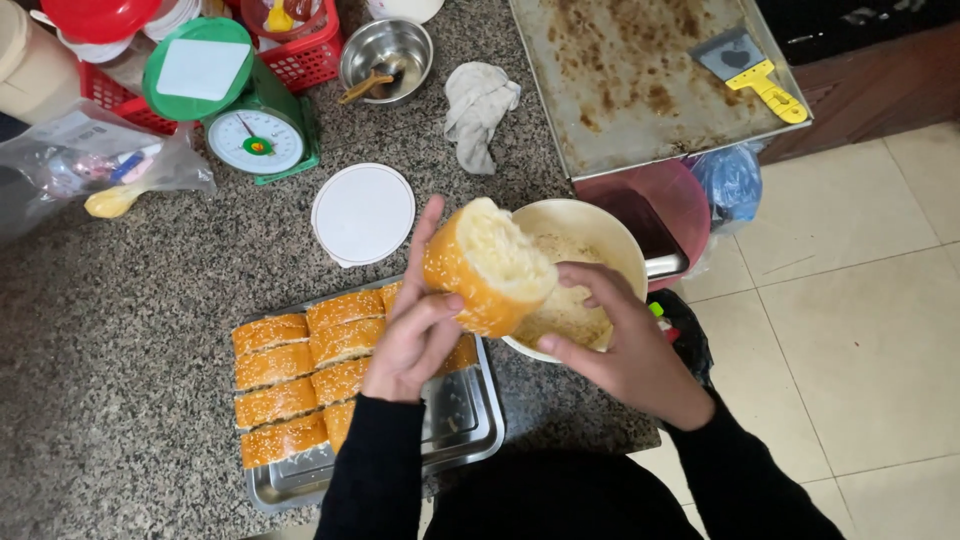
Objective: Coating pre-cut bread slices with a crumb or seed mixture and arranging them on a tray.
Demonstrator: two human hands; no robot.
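Note:
My left hand (415, 335) grips a golden, sesame-topped bread loaf piece (487, 267), its pale soft inside facing up and right. My right hand (620, 340) hovers beside it over a cream bowl (615, 235) that holds pale crumbs, fingers curled, touching the bread's torn edge. Below the left hand lies a steel tray (470, 425) with several sesame bread pieces (290, 385) lined up in rows on its left part.
A granite counter carries a white round lid (363, 213), a green kitchen scale (255, 125), a steel bowl with a spoon (387, 58), a grey cloth (478, 108), red baskets, and a stained baking sheet (650, 75) with a yellow-handled scraper (755, 72). Tiled floor lies right.

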